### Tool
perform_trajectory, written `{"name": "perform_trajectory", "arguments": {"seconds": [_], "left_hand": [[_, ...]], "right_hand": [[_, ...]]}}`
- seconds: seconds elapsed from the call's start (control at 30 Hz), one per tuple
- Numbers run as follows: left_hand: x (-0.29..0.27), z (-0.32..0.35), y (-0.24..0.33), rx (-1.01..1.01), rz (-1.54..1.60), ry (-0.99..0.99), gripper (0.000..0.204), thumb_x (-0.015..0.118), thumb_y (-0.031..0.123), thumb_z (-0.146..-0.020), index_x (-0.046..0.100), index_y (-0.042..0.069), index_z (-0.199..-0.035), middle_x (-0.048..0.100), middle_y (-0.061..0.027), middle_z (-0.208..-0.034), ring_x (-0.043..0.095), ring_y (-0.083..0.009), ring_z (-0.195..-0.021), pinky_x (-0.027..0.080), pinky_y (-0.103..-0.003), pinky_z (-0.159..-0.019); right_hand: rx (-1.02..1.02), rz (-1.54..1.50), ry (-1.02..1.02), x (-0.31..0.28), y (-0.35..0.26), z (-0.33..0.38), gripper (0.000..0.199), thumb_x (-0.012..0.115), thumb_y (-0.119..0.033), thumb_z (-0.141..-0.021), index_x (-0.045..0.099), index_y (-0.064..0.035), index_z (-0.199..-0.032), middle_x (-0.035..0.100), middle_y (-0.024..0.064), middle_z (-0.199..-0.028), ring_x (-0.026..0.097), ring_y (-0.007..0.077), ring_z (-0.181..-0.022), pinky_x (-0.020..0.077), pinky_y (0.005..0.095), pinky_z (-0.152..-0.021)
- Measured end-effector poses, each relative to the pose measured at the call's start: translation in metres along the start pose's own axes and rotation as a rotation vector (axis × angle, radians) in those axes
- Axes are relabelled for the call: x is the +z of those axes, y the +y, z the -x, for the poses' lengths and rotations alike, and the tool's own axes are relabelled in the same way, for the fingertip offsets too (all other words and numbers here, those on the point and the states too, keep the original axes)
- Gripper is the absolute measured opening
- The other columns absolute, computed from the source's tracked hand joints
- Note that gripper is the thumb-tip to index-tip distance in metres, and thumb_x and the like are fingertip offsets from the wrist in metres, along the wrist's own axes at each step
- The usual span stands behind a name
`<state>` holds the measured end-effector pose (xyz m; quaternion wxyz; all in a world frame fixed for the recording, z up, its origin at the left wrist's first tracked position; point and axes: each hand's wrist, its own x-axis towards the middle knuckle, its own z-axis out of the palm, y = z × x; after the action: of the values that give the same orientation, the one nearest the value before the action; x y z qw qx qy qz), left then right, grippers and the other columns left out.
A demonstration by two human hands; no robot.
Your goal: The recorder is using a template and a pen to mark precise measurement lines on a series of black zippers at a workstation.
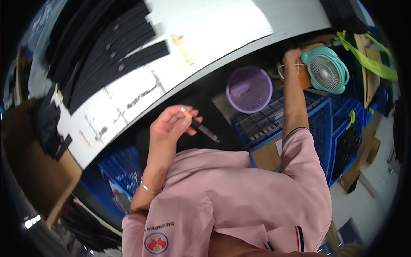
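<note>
My left hand is raised in front of my body, its fingers closed round a slim pen-shaped tool. The tool has a dark barrel and a pale, see-through lower part, and points down to the right. My right arm stretches out to the far right, under the table's edge. There my right hand is beside a wooden box or drawer and a teal fan. Its fingers are mostly hidden in shadow, so I cannot see whether they hold anything. A white cord hangs close to that hand.
Long black strips lie on the white tabletop. A purple basket and blue crates stand below the table. At far left is an open cardboard box. A yellow-green ribbon hangs beyond the fan.
</note>
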<state>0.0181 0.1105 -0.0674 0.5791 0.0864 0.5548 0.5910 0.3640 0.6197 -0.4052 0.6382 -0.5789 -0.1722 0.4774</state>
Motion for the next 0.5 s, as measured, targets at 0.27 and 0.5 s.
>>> {"name": "perform_trajectory", "arguments": {"seconds": [0.27,0.5], "left_hand": [[-0.001,0.004,-0.001,0.110,0.040,0.030,0.021,0.063,0.004,-0.099,0.061,-0.001,-0.118,0.069,-0.0149,-0.114,0.072,-0.0257,-0.105,0.059,-0.025,-0.072],[-0.012,0.022,0.004,0.146,0.130,0.050,0.018,0.066,0.004,-0.097,0.063,0.000,-0.114,0.069,-0.0139,-0.113,0.072,-0.0204,-0.098,0.058,-0.024,-0.069]], "right_hand": [[-0.178,0.629,-0.800,-0.007,-0.041,0.282,0.017,0.063,-0.013,-0.099,0.070,0.0023,-0.101,0.072,0.0061,-0.084,0.068,0.0113,-0.071,0.0523,0.0242,-0.064],[-0.467,0.667,-1.367,-0.024,-0.125,0.489,0.057,0.082,0.000,-0.079,0.064,-0.0069,-0.133,0.074,0.0096,-0.095,0.069,0.0122,-0.073,0.0557,0.0261,-0.066]]}}
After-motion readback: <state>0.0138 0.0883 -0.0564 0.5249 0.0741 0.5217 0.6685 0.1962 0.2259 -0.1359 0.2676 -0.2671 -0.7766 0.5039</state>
